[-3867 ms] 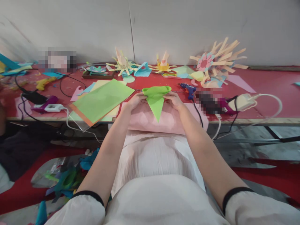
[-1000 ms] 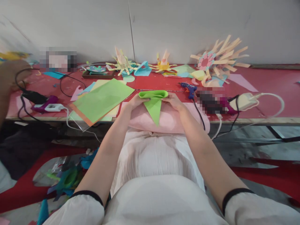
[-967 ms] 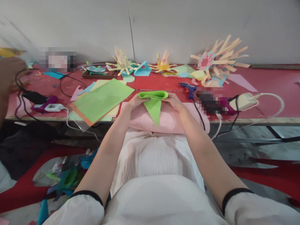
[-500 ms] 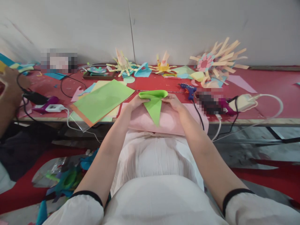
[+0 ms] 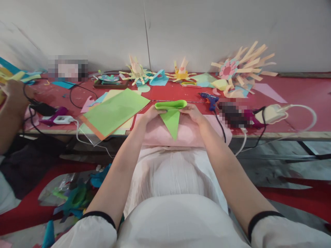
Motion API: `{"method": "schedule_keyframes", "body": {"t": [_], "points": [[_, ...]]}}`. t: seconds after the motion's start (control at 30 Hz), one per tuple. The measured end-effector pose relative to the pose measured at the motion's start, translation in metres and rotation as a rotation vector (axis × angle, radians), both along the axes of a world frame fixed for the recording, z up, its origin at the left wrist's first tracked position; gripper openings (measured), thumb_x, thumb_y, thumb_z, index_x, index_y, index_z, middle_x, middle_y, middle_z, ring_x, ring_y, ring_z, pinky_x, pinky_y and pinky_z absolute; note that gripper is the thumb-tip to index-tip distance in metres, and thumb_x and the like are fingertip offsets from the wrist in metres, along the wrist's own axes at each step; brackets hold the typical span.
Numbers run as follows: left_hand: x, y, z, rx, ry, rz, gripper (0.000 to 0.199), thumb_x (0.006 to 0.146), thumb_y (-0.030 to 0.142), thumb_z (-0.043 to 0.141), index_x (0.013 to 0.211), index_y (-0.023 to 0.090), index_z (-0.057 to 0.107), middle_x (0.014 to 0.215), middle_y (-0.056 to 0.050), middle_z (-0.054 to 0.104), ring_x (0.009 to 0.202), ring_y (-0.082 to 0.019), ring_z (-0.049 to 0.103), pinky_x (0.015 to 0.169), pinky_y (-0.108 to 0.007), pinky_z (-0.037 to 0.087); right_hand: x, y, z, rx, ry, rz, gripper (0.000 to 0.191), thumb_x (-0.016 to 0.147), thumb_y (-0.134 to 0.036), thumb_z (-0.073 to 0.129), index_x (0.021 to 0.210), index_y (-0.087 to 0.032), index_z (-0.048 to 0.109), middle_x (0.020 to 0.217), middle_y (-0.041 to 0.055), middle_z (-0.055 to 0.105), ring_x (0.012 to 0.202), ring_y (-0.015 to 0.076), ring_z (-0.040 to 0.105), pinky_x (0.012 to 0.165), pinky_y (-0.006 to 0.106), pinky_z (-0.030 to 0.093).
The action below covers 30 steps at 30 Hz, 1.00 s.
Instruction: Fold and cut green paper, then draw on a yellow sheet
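The fingers of the left hand (image 5: pixel 153 113) are bent nearly closed, and they pinch one side of the green piece (image 5: pixel 170 120) near its upper edge. The right hand (image 5: pixel 193 113) does the same at the other side, with thumb and fingers close together; the fingertips behind the piece cannot be seen. Between the two hands, the green piece has a flattened loop on top and one narrow point, which is directed to the person's body. It seems to me that the step now is holding and shaping this fold, and the next move would call for an even grip from both sides, so that the loop does not spring open.

Under the green piece lies a pink cushion (image 5: pixel 188 138) at the edge of the red table (image 5: pixel 165 93). To the left of the green piece is a flat green sheet (image 5: pixel 116 112), with an orange sheet (image 5: pixel 93 128) partly below it. To its right, and a little farther away, is a blue glue gun (image 5: pixel 212 100). Beyond it, near the wall, stands a yellow paper figure (image 5: pixel 181 74).
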State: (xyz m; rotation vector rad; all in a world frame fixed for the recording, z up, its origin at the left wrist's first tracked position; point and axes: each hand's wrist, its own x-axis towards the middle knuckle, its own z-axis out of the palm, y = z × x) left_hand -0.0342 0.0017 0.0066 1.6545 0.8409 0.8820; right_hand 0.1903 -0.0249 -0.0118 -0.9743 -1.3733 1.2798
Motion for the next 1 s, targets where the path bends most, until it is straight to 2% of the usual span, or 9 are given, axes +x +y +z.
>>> {"method": "schedule_keyframes", "body": {"t": [0.17, 0.47, 0.63, 1.0], "points": [[0.0, 0.0, -0.001, 0.005, 0.009, 0.076, 0.039, 0.063, 0.025, 0.069, 0.1, 0.015, 0.065, 0.105, -0.01, 0.066, 0.102, -0.027, 0.057, 0.092, -0.043, 0.042, 0.001, 0.004, -0.006, -0.011, 0.057, -0.02, 0.019, 0.051, -0.025, 0.073, 0.067, -0.02, 0.064, 0.066, -0.0032, 0.064, 0.063, 0.0121, 0.058, 0.065, 0.027, 0.042], [-0.001, 0.003, -0.006, 0.091, 0.055, 0.1, 0.038, 0.06, 0.027, 0.072, 0.095, 0.016, 0.066, 0.102, -0.008, 0.066, 0.101, -0.027, 0.056, 0.091, -0.042, 0.042, -0.001, -0.001, 0.0, -0.01, 0.026, -0.012, 0.016, 0.052, -0.024, 0.071, 0.065, -0.02, 0.063, 0.063, -0.0038, 0.062, 0.06, 0.0108, 0.055, 0.063, 0.025, 0.042], [0.0, 0.0, -0.004, 0.07, 0.104, 0.122, 0.033, 0.062, 0.033, 0.072, 0.091, 0.016, 0.067, 0.092, -0.008, 0.068, 0.097, -0.028, 0.058, 0.087, -0.044, 0.044, -0.002, -0.006, 0.005, -0.023, 0.04, 0.004, 0.012, 0.056, -0.023, 0.07, 0.065, -0.019, 0.062, 0.061, -0.0045, 0.061, 0.056, 0.009, 0.053, 0.06, 0.023, 0.042], [0.001, -0.002, -0.003, 0.045, 0.046, 0.112, 0.037, 0.062, 0.034, 0.071, 0.096, 0.018, 0.067, 0.098, -0.009, 0.068, 0.099, -0.026, 0.058, 0.089, -0.042, 0.043, 0.0, 0.0, -0.001, -0.019, -0.023, -0.009, 0.013, 0.055, -0.026, 0.068, 0.064, -0.019, 0.062, 0.06, -0.0036, 0.061, 0.057, 0.011, 0.054, 0.06, 0.025, 0.042]]}}
